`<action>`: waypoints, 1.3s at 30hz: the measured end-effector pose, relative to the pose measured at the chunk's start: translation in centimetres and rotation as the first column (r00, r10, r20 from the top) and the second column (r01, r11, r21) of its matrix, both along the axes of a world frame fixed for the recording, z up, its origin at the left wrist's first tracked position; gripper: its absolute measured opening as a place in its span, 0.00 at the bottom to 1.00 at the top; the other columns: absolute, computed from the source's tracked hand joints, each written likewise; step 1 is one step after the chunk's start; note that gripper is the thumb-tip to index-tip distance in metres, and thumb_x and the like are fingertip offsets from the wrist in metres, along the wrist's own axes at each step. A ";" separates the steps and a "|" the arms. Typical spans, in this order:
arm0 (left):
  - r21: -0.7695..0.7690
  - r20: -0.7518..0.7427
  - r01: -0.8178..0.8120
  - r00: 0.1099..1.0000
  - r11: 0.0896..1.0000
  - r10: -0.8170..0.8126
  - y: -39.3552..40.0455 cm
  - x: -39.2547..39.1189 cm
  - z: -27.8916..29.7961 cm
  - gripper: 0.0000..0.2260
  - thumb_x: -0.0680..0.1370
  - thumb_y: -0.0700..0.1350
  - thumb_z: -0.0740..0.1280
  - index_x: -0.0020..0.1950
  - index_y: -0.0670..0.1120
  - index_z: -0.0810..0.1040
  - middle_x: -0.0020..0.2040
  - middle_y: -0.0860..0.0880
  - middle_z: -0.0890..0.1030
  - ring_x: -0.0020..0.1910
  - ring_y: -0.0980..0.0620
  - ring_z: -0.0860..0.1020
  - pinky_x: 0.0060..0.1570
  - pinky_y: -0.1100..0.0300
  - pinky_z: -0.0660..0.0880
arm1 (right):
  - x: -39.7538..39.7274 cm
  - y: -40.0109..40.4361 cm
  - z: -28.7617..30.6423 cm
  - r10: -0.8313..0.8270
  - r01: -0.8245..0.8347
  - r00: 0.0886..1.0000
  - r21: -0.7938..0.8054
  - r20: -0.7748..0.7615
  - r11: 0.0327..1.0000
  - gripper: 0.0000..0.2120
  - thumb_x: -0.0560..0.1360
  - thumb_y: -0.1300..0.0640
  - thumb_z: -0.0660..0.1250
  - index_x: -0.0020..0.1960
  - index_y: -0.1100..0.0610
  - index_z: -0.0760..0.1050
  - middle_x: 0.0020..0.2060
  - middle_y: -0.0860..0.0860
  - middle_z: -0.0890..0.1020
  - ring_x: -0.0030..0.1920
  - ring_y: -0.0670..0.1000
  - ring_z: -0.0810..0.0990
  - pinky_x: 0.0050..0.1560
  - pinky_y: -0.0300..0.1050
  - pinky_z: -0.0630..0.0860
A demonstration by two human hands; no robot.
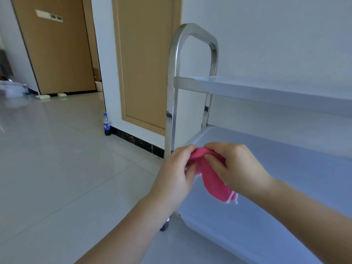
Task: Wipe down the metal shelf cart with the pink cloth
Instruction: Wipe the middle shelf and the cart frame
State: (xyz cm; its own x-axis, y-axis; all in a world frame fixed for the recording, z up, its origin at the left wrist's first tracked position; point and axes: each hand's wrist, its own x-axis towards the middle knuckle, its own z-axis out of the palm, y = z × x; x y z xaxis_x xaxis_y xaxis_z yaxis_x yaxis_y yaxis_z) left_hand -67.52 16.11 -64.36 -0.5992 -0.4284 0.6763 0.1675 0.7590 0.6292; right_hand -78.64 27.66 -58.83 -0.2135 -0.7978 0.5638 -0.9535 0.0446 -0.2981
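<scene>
The metal shelf cart (172,103) fills the right side, with a shiny looped end frame, an upper shelf (266,94) and a wide lower shelf (285,168). A pink cloth (212,181) with a pale edge hangs bunched over the lower shelf's near left corner. My left hand (176,174) pinches its left part and my right hand (236,168) grips its top right; both hold it just above the shelf. A black caster (164,226) shows under my left forearm.
A cola bottle (106,125) stands on the tiled floor by the wall's black skirting, left of the cart. Brown doors (144,63) line the wall behind. Pale floor pads and a white heap (13,89) lie far left.
</scene>
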 end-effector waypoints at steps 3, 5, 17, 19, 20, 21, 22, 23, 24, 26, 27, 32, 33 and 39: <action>-0.065 -0.030 -0.121 0.992 0.990 0.120 -1.6 0.0 1.3 0.09 0.76 0.36 0.61 0.52 0.46 0.77 0.49 0.53 0.75 0.49 0.59 0.75 0.50 0.65 0.74 | -1.0 -0.6 0.5 -0.030 0.026 0.999 0.116 0.030 0.993 0.18 0.69 0.64 0.62 0.58 0.53 0.75 0.45 0.48 0.80 0.41 0.49 0.77 0.41 0.42 0.74; -0.111 -0.025 -0.218 0.976 0.970 0.216 -3.2 -0.5 2.8 0.08 0.75 0.37 0.61 0.51 0.45 0.77 0.50 0.53 0.73 0.49 0.60 0.72 0.49 0.70 0.69 | -2.1 -1.1 0.6 -0.096 0.085 0.993 0.134 0.074 0.987 0.23 0.68 0.66 0.61 0.62 0.53 0.73 0.46 0.47 0.78 0.41 0.47 0.77 0.41 0.36 0.72; 0.183 -0.251 -0.429 0.850 0.885 0.463 -9.5 -9.4 10.9 0.14 0.74 0.42 0.66 0.58 0.44 0.70 0.54 0.47 0.73 0.49 0.54 0.71 0.43 0.63 0.70 | -5.3 -3.2 -1.0 -0.183 0.228 0.896 -0.066 0.404 0.971 0.11 0.73 0.59 0.62 0.52 0.46 0.76 0.30 0.44 0.79 0.23 0.44 0.73 0.20 0.32 0.66; 0.204 -0.315 -0.415 0.829 0.887 0.461 -9.4 -9.7 9.8 0.19 0.73 0.40 0.66 0.62 0.43 0.68 0.59 0.46 0.71 0.55 0.53 0.70 0.52 0.64 0.69 | -5.7 -1.9 -2.4 -0.205 0.230 0.893 -0.015 0.401 0.973 0.12 0.73 0.59 0.63 0.51 0.45 0.76 0.30 0.45 0.80 0.23 0.44 0.73 0.21 0.32 0.68; 0.215 -0.326 -0.410 0.826 0.886 0.461 -9.4 -9.9 9.2 0.22 0.72 0.38 0.67 0.65 0.42 0.65 0.63 0.45 0.70 0.60 0.51 0.69 0.56 0.65 0.67 | -5.9 -1.4 -2.9 -0.218 0.236 0.889 0.005 0.404 0.972 0.12 0.73 0.60 0.63 0.51 0.45 0.76 0.31 0.45 0.80 0.24 0.44 0.74 0.22 0.33 0.68; 0.233 -0.323 -0.411 0.822 0.881 0.468 -9.4 -10.0 8.5 0.25 0.72 0.38 0.67 0.68 0.42 0.63 0.67 0.45 0.68 0.64 0.50 0.67 0.59 0.67 0.64 | -6.2 -1.0 -3.3 -0.230 0.242 0.883 0.024 0.409 0.970 0.12 0.73 0.60 0.63 0.50 0.44 0.76 0.31 0.47 0.81 0.25 0.45 0.74 0.23 0.34 0.69; 0.257 -0.316 -0.417 0.816 0.872 0.484 -9.5 -10.0 8.1 0.28 0.72 0.37 0.68 0.69 0.42 0.61 0.69 0.44 0.65 0.67 0.49 0.65 0.60 0.71 0.61 | -6.3 -0.6 -3.6 -0.239 0.247 0.876 0.037 0.418 0.968 0.12 0.73 0.60 0.63 0.49 0.43 0.75 0.31 0.48 0.81 0.25 0.46 0.75 0.24 0.37 0.70; 0.274 -0.311 -0.426 0.809 0.862 0.499 -9.6 -10.1 7.8 0.29 0.72 0.38 0.68 0.70 0.42 0.61 0.71 0.44 0.64 0.68 0.49 0.64 0.59 0.74 0.58 | -6.4 -0.3 -3.8 -0.241 0.247 0.870 0.043 0.430 0.968 0.12 0.73 0.60 0.63 0.48 0.43 0.75 0.32 0.49 0.81 0.26 0.48 0.75 0.24 0.38 0.71; 0.267 -0.309 -0.440 0.804 0.857 0.509 -9.8 -10.3 7.8 0.29 0.71 0.39 0.68 0.70 0.41 0.61 0.71 0.44 0.64 0.69 0.48 0.63 0.59 0.74 0.58 | -6.5 0.0 -3.9 -0.238 0.243 0.867 0.044 0.438 0.969 0.13 0.73 0.61 0.63 0.47 0.42 0.75 0.32 0.49 0.81 0.26 0.49 0.75 0.23 0.39 0.70; 0.179 -0.295 -0.481 0.806 0.858 0.513 -9.8 -10.8 8.1 0.29 0.71 0.45 0.68 0.69 0.42 0.62 0.69 0.46 0.65 0.67 0.48 0.63 0.63 0.65 0.61 | -6.7 0.3 -4.2 -0.234 0.233 0.873 0.055 0.427 0.971 0.14 0.73 0.62 0.63 0.47 0.43 0.76 0.34 0.46 0.81 0.26 0.48 0.75 0.23 0.39 0.70; 0.142 -0.279 -0.497 0.810 0.856 0.516 -9.9 -11.1 8.3 0.31 0.70 0.49 0.69 0.69 0.43 0.62 0.69 0.47 0.65 0.66 0.48 0.63 0.65 0.60 0.61 | -6.7 0.4 -4.2 -0.236 0.231 0.881 0.062 0.410 0.971 0.14 0.72 0.63 0.63 0.48 0.44 0.76 0.35 0.44 0.81 0.26 0.47 0.75 0.26 0.39 0.72; 0.341 -0.196 -0.480 0.804 0.808 0.561 -10.7 -12.4 8.7 0.42 0.70 0.53 0.73 0.74 0.43 0.51 0.74 0.43 0.60 0.73 0.43 0.59 0.69 0.45 0.62 | -6.7 0.6 -3.8 -0.204 0.199 0.912 0.052 0.357 0.979 0.16 0.73 0.62 0.63 0.46 0.39 0.73 0.38 0.42 0.80 0.31 0.44 0.76 0.27 0.34 0.71; 0.364 -0.178 -0.493 0.796 0.791 0.578 -11.0 -12.6 8.8 0.42 0.70 0.53 0.72 0.74 0.43 0.52 0.73 0.43 0.61 0.72 0.43 0.60 0.68 0.45 0.64 | -6.7 0.6 -3.7 -0.197 0.193 0.918 0.045 0.346 0.980 0.16 0.73 0.62 0.63 0.46 0.39 0.73 0.38 0.42 0.80 0.31 0.44 0.76 0.28 0.33 0.71; 0.354 -0.178 -0.515 0.782 0.781 0.597 -11.8 -13.0 9.0 0.14 0.77 0.48 0.65 0.58 0.41 0.69 0.49 0.48 0.77 0.47 0.45 0.79 0.43 0.51 0.78 | -6.6 1.0 -3.8 -0.177 0.175 0.934 0.037 0.310 0.984 0.16 0.73 0.61 0.63 0.46 0.39 0.73 0.36 0.42 0.80 0.33 0.44 0.76 0.32 0.34 0.72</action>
